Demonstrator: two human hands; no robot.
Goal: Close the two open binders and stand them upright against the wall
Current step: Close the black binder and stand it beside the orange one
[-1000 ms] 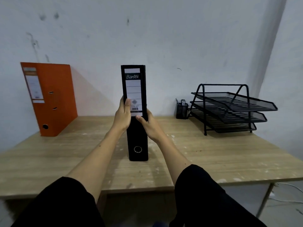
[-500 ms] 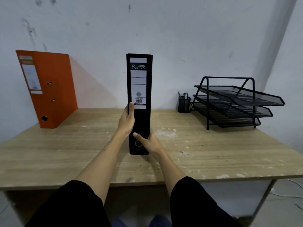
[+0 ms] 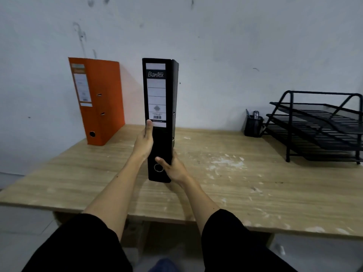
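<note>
On the pale wooden worktop point(image 3: 225, 185), the orange cardboard binder point(image 3: 100, 103) stands at the wall by the far left corner; both hands' grip holds the closed black lever-arch binder point(image 3: 159, 118) upright, left hand point(image 3: 144, 143) mid-spine, right hand point(image 3: 173, 168) low, not yet at the wall.

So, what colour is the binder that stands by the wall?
Orange binder, clearest in the head view.

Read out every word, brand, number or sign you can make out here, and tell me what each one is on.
"Bantex": white lettering on the spine label of the black lever-arch binder, held upright in both hands.
Barcode, fine print and bottom strip lower on that same label: too small to read.
Spine label of the orange lever-arch binder standing against the wall: blurred, unreadable.
Black mesh pen cup and black wire letter tray: no text visible.
</note>
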